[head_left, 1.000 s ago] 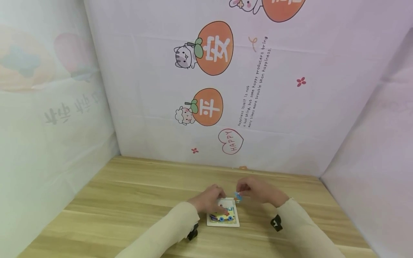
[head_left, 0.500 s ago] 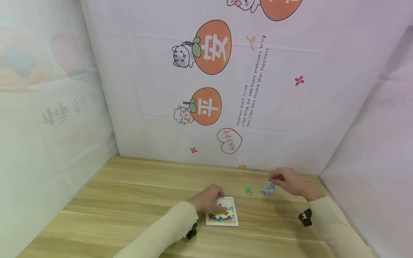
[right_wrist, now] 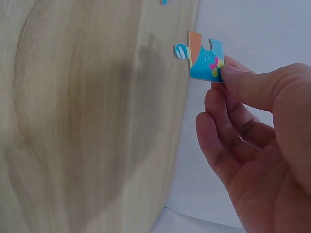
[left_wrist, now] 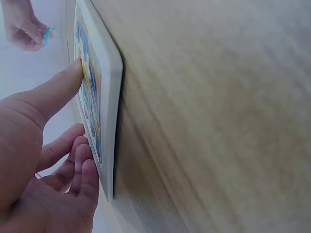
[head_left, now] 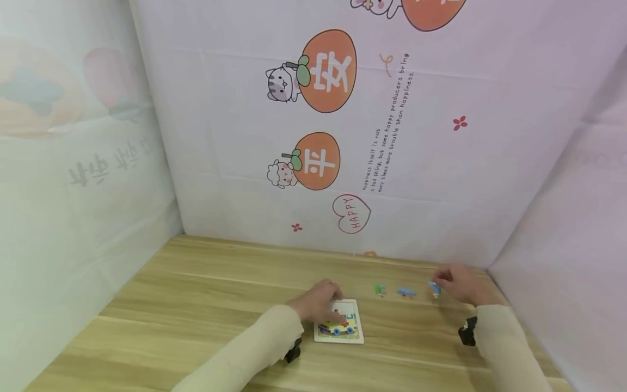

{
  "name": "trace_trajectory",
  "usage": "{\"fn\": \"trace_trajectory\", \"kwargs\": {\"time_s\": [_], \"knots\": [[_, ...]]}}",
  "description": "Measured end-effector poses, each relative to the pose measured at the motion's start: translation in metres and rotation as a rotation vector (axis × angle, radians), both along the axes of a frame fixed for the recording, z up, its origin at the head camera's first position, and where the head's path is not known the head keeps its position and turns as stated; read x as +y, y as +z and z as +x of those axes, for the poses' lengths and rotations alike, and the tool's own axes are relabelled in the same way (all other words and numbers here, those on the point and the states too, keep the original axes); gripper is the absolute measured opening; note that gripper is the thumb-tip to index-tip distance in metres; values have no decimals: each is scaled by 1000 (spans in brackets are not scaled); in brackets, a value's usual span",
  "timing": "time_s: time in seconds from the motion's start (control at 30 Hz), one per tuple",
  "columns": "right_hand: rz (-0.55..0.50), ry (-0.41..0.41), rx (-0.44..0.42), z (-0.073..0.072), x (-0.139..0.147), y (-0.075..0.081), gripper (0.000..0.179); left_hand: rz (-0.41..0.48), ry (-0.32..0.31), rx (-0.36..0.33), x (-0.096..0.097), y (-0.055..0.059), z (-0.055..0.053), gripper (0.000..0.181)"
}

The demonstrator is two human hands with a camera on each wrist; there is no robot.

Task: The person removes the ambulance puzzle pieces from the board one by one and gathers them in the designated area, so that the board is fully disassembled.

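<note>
A small jigsaw puzzle in a white tray (head_left: 360, 332) lies on the table, printed with a yellow vehicle with blue wheels. My left hand (head_left: 319, 302) rests on it; in the left wrist view its thumb (left_wrist: 68, 85) presses the picture and the other fingertips touch the tray's border. Off to the right, my right hand (head_left: 458, 280) pinches a jigsaw piece (right_wrist: 204, 58) between thumb and index finger. That piece is blue and orange with a pink and yellow flower, held above the table in the right wrist view.
Two loose jigsaw pieces lie between the tray and my right hand: a greenish one (head_left: 380, 290) and a blue one (head_left: 406, 292). A printed white cloth (head_left: 235, 136) walls the wooden table (head_left: 206, 305) at the back and both sides.
My right hand has moved right, away from the tray. The greenish piece and then the blue piece came to lie on the table; one piece stays in its fingers. My left hand has kept its place.
</note>
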State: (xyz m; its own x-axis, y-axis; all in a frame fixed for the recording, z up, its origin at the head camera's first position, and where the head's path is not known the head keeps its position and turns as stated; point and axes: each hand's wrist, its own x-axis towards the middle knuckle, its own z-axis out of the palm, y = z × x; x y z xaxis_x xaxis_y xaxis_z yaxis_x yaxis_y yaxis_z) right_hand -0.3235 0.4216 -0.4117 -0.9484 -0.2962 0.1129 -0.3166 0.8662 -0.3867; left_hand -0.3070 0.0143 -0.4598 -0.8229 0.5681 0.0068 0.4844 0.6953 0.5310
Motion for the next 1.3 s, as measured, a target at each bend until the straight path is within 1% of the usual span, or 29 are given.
{"fn": "trace_trajectory", "kwargs": {"time_s": [0.17,0.23,0.33,0.43,0.63,0.7,0.83,0.97,1.03,1.13,1.2,1.3], "knots": [[-18,-45,-33,-4,7,-14,11,-7,-5,5,2,1,2,59],[-1,-55,-36,-5,8,-18,11,-11,-8,6,3,2,2,59],[31,-51,-16,-6,10,-22,10,-16,-12,3,4,2,3,59],[54,-48,-6,-7,9,-24,10,-13,-17,-1,4,3,4,59],[62,-50,-45,-8,6,-26,9,-18,-22,-7,4,3,5,59],[64,-62,-55,-9,4,-26,9,-31,-24,-5,3,4,5,59],[78,-74,-53,-12,-4,-23,13,-45,-27,-17,0,9,6,56],[93,-45,-87,-14,-24,-11,19,-26,-33,-59,-5,14,4,50],[100,-30,-121,-14,-38,-4,23,5,-36,-90,-9,15,1,50],[101,24,-142,-14,-65,3,29,63,-24,-130,-15,15,-3,51],[104,63,-137,-14,-86,5,30,84,-25,-130,-20,14,-6,52],[109,131,-123,-14,-117,7,30,85,-32,-117,-27,12,-9,55]]}}
